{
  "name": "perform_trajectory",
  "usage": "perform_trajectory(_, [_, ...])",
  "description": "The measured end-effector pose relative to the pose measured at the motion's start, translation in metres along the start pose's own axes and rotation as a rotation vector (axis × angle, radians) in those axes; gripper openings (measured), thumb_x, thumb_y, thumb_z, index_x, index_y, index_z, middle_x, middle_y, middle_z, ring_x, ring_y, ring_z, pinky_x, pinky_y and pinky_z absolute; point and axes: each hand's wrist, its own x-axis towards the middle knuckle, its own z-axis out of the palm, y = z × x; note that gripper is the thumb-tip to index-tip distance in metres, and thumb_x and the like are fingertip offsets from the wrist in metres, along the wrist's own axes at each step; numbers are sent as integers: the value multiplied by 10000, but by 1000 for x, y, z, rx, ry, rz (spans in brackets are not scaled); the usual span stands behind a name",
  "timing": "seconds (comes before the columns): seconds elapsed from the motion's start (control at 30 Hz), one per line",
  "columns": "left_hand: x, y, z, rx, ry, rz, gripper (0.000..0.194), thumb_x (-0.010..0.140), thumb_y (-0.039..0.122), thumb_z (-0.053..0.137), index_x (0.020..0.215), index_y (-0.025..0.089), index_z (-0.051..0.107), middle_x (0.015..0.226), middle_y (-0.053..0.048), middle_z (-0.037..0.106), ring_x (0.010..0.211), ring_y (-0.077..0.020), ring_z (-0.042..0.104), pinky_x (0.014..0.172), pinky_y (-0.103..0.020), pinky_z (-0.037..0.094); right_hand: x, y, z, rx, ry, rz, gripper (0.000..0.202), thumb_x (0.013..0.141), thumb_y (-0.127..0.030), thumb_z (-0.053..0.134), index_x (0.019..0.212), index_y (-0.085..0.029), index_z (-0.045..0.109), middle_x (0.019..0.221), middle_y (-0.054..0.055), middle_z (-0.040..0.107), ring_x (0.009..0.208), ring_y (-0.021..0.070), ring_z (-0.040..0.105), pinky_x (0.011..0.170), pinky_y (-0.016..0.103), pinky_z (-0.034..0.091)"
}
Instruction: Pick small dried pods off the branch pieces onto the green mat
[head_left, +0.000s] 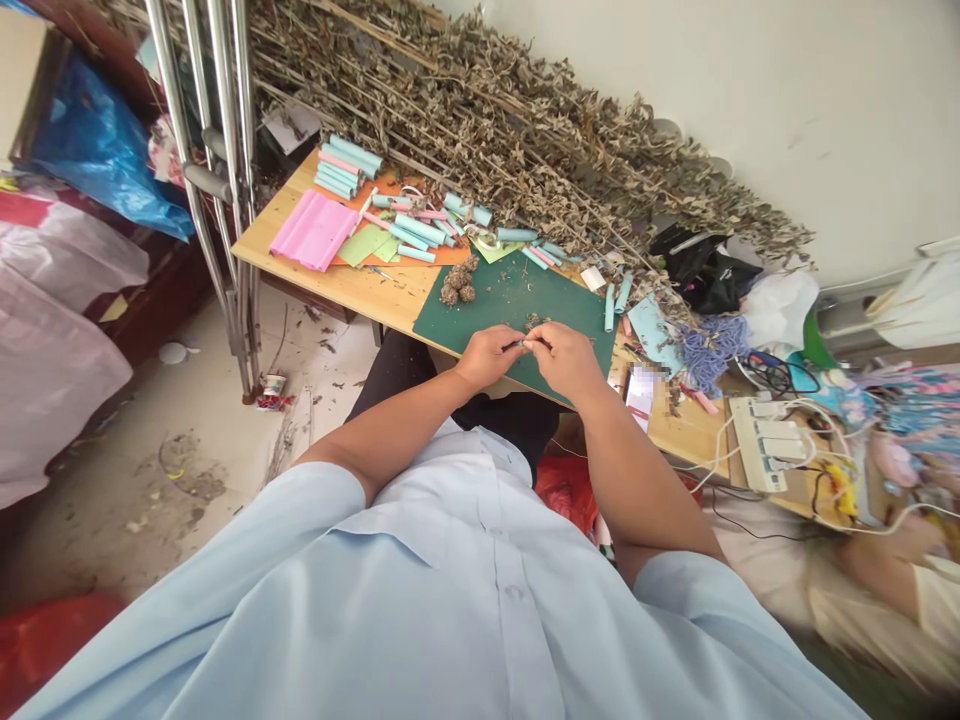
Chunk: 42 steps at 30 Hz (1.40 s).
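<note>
My left hand (489,355) and my right hand (559,358) meet over the near edge of a green mat (495,318). Their fingertips are pinched together around something small, mostly hidden by the fingers. A little dark plant debris (534,322) lies just beyond my right hand. Farther back on the mat sits a small pile of brown clumps (459,281) of dried plant matter.
Blue and pink paper rolls (420,230) and a pink sheet (313,230) lie on the wooden table (292,190). Dried stalks (480,120) lean behind. Metal crutches (217,180) stand left; a phone (640,395) and power strip (766,440) lie right. Another person's arm (885,570) shows far right.
</note>
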Motion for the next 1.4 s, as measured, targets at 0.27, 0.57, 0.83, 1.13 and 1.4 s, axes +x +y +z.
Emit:
perform_trajectory(0.27, [1,2,-1,21,5,-8,316,1010,451,668,1054,169,803,909,-76,759,853,-167,686,837,-299,557,9,-3,-5,-98,-99,-79,172,963,-215,537,916,-233,702,992,101,729,929,277,659,854,401,506])
perform_trajectory(0.57, [1,5,-2,18,2,-21,175,970,324,733,1009,163,790,910,-67,748,858,-161,686,823,-282,543,-8,9,3,209,107,101,221,892,-330,676,1056,-232,789,962,61,757,817,222,696,818,391,571])
perform_trajectory(0.83, [2,5,-2,63,8,-56,114,951,252,719,993,173,789,920,-60,761,866,-163,686,829,-282,547,-17,12,25,294,173,244,222,885,-393,668,983,-239,793,905,50,786,852,242,722,805,394,586])
perform_trajectory(1.13, [0,7,-7,5,-17,2,223,983,310,709,1128,159,785,977,-87,765,907,-177,700,867,-300,556,-10,-5,21,114,186,191,190,950,-353,592,883,-239,728,832,50,747,795,236,677,798,375,543])
perform_trajectory(1.4, [0,6,-8,-46,-12,37,274,1027,393,648,1122,182,795,992,-95,763,940,-182,702,902,-321,565,-13,-9,15,-77,147,-2,237,1028,-286,478,955,-230,696,1010,123,758,981,283,687,896,408,536])
